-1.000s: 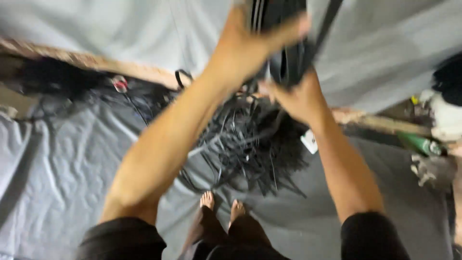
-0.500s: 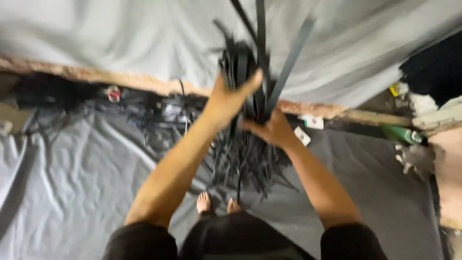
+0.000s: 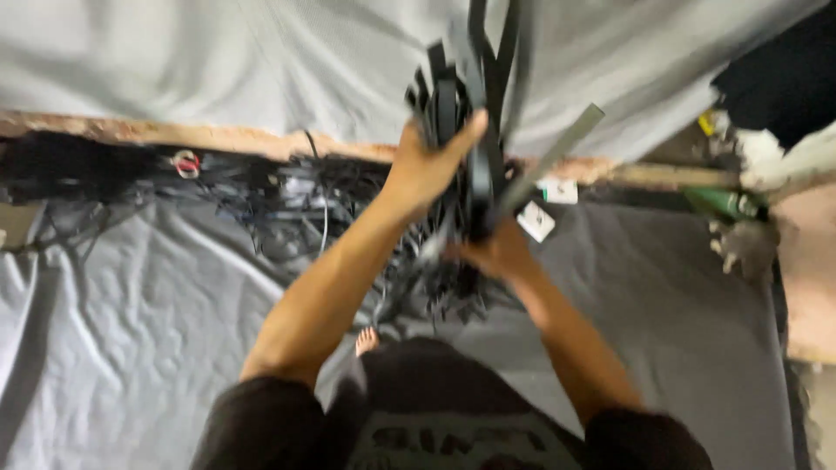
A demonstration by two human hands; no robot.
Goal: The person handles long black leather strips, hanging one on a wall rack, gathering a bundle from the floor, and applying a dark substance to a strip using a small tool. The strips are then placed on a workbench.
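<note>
Left hand (image 3: 428, 170) wrapped around the upper part of a bundle of black straps (image 3: 466, 130), thumb pressed against its side, fingers closed on it. Right hand (image 3: 496, 254) clamped on the same bundle lower down, fingers curled around the strips from beneath. Bundle held upright in the air above the grey sheet (image 3: 131, 348), roughly over the middle of its far edge, with loose strap ends fanning upward past the top of the view and one pale grey strip (image 3: 557, 152) slanting off to the right. Directly below the hands, a tangled heap of black straps (image 3: 348, 218) spread on the grey sheet along that far edge, thinning out toward the left. Beyond the sheet's far edge, a rough wooden beam (image 3: 174, 135) running left to right, with a second grey cloth (image 3: 218, 61) rising behind it. Small red ring (image 3: 185, 162) lying near the beam on the left. Two white tags (image 3: 549, 204) just beside the bundle, near the beam on the right. Green bottle (image 3: 723, 203) lying off the sheet's far right corner. Bare toes (image 3: 367, 339) resting on the sheet near its near edge, under the left forearm. Motion blur over hands and straps; finer detail not readable.
</note>
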